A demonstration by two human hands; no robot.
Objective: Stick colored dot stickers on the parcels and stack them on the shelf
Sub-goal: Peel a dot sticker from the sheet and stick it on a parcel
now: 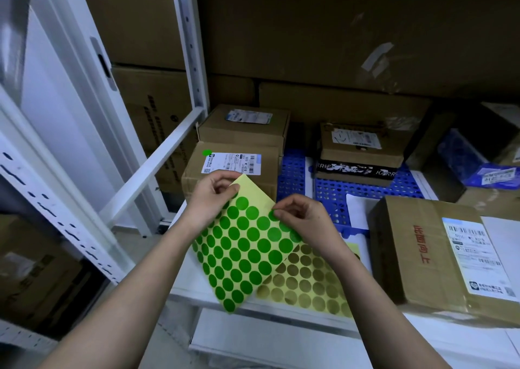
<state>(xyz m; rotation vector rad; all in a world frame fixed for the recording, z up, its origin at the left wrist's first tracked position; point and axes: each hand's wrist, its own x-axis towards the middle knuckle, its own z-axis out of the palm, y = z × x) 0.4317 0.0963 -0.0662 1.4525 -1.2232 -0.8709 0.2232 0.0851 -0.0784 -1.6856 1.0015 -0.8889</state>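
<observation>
A yellow backing sheet of green dot stickers (242,245) is held up over the white shelf. My left hand (213,197) pinches its top corner. My right hand (298,216) pinches a green dot at the sheet's right edge. A second sheet of yellow dots (309,281) lies flat underneath. Behind the sheet stands a brown parcel (233,169) with a white label and a green dot (207,152) on its top left. Another labelled parcel (433,256) lies at the right with no dot visible.
More parcels sit at the back: one (244,124) behind the dotted parcel and one (360,146) on a blue perforated crate (365,191). A blue bag (475,160) is far right. White shelf uprights (194,59) and a crossbar run on the left; large cartons fill the background.
</observation>
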